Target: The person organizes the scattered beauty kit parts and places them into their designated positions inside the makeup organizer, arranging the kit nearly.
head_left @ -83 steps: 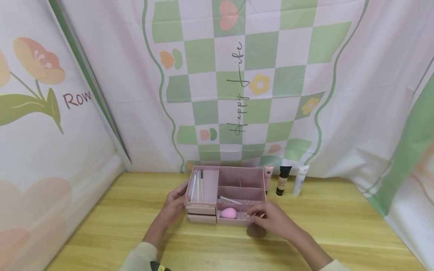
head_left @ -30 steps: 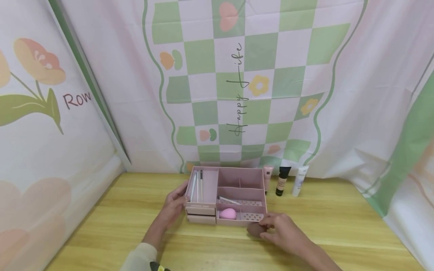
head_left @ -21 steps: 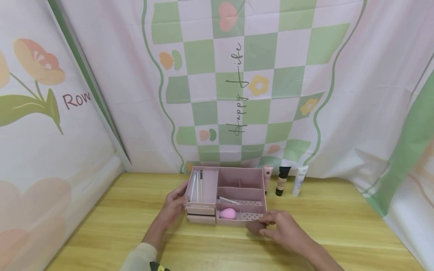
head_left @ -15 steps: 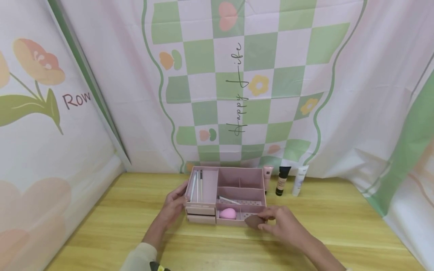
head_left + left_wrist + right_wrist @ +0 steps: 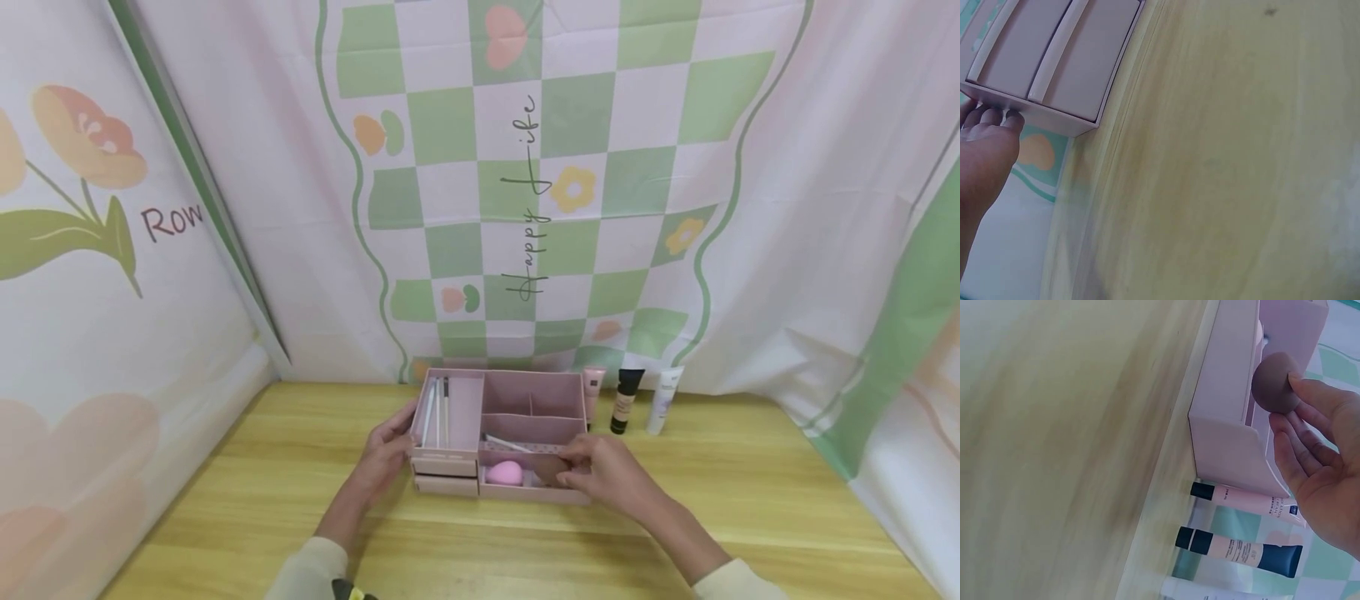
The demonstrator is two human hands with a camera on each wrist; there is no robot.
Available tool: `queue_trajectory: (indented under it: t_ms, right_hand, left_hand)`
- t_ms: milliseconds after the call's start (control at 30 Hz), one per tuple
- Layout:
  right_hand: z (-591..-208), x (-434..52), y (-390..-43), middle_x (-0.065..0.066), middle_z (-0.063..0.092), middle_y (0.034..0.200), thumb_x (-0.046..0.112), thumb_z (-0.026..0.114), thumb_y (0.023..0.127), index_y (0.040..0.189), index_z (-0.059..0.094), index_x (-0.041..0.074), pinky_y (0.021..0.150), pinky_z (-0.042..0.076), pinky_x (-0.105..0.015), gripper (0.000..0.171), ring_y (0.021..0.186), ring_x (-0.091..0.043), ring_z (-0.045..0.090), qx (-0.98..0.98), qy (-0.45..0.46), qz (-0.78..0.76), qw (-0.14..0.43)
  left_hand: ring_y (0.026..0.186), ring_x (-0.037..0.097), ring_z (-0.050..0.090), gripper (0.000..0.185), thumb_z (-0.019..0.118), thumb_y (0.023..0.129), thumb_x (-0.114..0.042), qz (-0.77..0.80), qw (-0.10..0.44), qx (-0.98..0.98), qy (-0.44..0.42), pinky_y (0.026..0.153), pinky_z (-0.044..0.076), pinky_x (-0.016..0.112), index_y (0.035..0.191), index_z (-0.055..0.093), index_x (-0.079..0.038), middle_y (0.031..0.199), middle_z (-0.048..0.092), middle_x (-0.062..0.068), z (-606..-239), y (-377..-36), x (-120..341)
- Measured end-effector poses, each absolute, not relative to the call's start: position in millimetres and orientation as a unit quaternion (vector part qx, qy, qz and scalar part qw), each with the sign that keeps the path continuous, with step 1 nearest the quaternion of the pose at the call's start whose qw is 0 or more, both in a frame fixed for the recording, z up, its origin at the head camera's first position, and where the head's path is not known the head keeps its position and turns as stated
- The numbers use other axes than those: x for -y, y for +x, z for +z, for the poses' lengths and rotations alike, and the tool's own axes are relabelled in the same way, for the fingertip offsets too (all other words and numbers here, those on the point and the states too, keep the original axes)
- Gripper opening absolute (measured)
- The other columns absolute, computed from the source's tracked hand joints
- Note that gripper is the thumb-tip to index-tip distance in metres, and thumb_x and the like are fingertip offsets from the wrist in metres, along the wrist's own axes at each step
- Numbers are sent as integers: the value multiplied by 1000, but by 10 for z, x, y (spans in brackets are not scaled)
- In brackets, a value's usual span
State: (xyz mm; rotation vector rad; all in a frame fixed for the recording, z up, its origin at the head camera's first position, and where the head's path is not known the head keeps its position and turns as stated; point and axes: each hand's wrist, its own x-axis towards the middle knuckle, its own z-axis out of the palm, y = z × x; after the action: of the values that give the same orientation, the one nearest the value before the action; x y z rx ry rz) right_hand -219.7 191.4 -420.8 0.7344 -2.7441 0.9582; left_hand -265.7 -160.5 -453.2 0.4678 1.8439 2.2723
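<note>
A pink makeup organizer (image 5: 533, 433) stands on the wooden table. My left hand (image 5: 385, 454) rests against its left side; in the left wrist view the fingertips (image 5: 1013, 119) touch the side wall beside two drawers (image 5: 1085, 69). My right hand (image 5: 606, 472) pinches a brown makeup sponge (image 5: 1272, 384) between thumb and fingers, at the organizer's front right compartment, just over its front wall. The sponge is partly covered by the fingers in the head view. A pink makeup sponge (image 5: 505, 473) sits in the compartment to the left of it.
Several slim brushes (image 5: 438, 412) lie in the left tray, and another (image 5: 508, 443) in the middle compartment. Right of the organizer stand a pink tube (image 5: 593, 392), a black and beige tube (image 5: 626, 402) and a white tube (image 5: 665, 400). A patterned curtain (image 5: 510, 192) hangs behind.
My right hand has taken hold of the brown sponge in front of the organizer, lifted it and carried it back over the front wall. My left hand has stayed against the side.
</note>
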Motion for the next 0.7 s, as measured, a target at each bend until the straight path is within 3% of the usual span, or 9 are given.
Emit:
queue_trajectory:
  t_ms: [200,433,700]
  right_hand:
    - [-4226,-1915,-2260,-6,74,87,11,77,79,100,75,3,59,53,-10,23,75,-4,64,919,241,305,63]
    - [-4258,-1921,-2286,-5,73,84,10,77,77,98,75,2,55,51,-12,22,68,4,54,924,242,288,70]
    - [-4282,-1883,-2275,-1,68,79,11,79,76,95,75,4,52,45,-12,21,65,-3,51,931,248,255,87]
  left_hand:
    - [152,35,14,73,48,86,2,763,92,-620,159,115,35,21,153,19,0,165,13,17,-4523,-2671,1594]
    - [152,36,12,73,46,85,6,767,81,-616,158,114,35,18,153,19,2,164,12,18,-4522,-2669,1583]
    - [152,31,16,74,48,84,6,770,80,-617,142,111,37,15,153,23,-1,165,17,14,-4547,-2671,1590]
